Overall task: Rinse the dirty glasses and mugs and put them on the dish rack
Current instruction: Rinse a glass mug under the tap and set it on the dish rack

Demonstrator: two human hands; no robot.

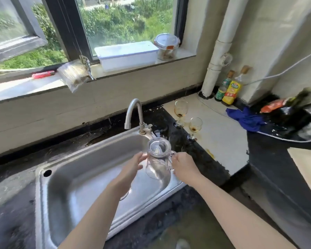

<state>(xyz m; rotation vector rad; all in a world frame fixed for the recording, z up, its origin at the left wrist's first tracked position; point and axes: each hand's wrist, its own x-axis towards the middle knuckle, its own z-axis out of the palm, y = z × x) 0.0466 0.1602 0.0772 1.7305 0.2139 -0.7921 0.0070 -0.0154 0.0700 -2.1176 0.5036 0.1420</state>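
A clear glass mug point(158, 157) with a handle hangs over the right part of the steel sink point(75, 180), below the tap point(135, 114). My right hand point(184, 165) grips its handle. My left hand point(131, 168) touches the mug's left side with straight fingers. No water runs from the tap. Two dirty stemmed glasses with brown dregs stand on the counter to the right, one farther back point(180, 112) and one nearer point(195, 126).
A blue cloth point(246, 119) and dark bottles lie at the right on the counter. Two oil bottles point(231, 92) stand by a white pipe. The window sill holds a white box point(127, 54), a lidded jar, a bag and a red lighter.
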